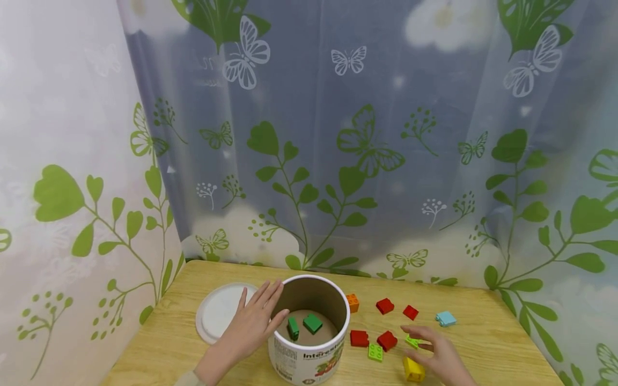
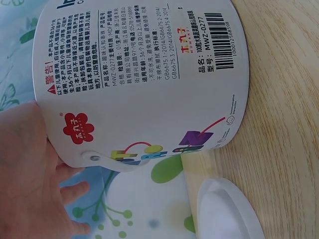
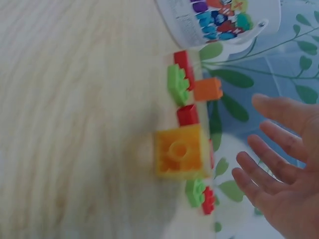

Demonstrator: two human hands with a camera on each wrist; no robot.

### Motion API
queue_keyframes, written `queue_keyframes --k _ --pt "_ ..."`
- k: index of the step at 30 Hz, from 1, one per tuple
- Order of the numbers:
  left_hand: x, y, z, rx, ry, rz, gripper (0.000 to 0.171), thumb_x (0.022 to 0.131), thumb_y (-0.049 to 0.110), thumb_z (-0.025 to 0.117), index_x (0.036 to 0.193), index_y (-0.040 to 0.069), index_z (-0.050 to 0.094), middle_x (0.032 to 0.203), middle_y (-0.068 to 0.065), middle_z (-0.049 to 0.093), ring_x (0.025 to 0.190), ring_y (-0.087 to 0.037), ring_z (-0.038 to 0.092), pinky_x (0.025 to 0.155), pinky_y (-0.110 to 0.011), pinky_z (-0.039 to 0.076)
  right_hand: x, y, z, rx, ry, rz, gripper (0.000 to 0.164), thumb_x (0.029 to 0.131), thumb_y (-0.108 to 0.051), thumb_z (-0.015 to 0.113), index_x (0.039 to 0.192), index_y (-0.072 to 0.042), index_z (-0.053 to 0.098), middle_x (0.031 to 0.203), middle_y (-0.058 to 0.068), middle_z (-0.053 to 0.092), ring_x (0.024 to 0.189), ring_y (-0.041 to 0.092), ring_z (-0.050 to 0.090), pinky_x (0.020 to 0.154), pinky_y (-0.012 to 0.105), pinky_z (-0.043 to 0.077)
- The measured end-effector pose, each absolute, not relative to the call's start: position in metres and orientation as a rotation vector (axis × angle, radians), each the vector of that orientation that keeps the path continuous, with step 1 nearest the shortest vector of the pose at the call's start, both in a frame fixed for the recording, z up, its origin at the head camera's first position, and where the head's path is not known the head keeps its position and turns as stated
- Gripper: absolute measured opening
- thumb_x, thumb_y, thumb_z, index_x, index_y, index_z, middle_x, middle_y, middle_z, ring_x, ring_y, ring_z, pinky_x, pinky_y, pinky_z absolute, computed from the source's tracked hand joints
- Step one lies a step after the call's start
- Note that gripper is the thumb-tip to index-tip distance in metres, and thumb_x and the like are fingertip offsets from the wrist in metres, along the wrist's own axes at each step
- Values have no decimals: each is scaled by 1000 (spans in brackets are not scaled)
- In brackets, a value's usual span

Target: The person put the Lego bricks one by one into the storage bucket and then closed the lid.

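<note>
Left hand (image 1: 248, 325) open, fingers straight, at rim of white bucket (image 1: 286, 358). Two green blocks (image 1: 313, 324) inside, on bucket's bottom. White lid (image 1: 219, 312) on surface (image 1: 159, 343), left of bucket. Right hand (image 1: 441, 355) open, fingers apart, just beside yellow block (image 1: 413, 371) and lime block (image 1: 411, 341). Four red blocks (image 1: 359, 338), second lime block (image 1: 375, 352), orange block (image 1: 353, 303), light-blue block (image 1: 446, 319) on surface, right of bucket.
</note>
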State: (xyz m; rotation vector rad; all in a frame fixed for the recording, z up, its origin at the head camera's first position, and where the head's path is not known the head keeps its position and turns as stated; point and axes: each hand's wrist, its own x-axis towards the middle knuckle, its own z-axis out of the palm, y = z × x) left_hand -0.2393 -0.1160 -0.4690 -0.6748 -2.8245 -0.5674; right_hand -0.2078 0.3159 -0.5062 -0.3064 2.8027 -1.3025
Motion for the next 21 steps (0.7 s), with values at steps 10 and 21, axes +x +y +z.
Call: queue_keyframes --k 10,21 --pt "-238 -115 -468 -667 -2840 -583 65 108 47 42 159 8 34 165 -7 32 153 -32 24 118 -70 10 -208 331 -532 -221 2614 -1208 68 85 -26 83 138 6 57 132 30 57 115 45 59 90 55 55" --pt "-238 -116 -467 -674 -2825 -574 66 108 49 40 159 7 34 164 -8 32 153 -33 25 117 -70 12 -207 330 -541 -174 2641 -1195 61 81 -17 86 133 6 61 130 28 60 112 38 61 89 51 57"
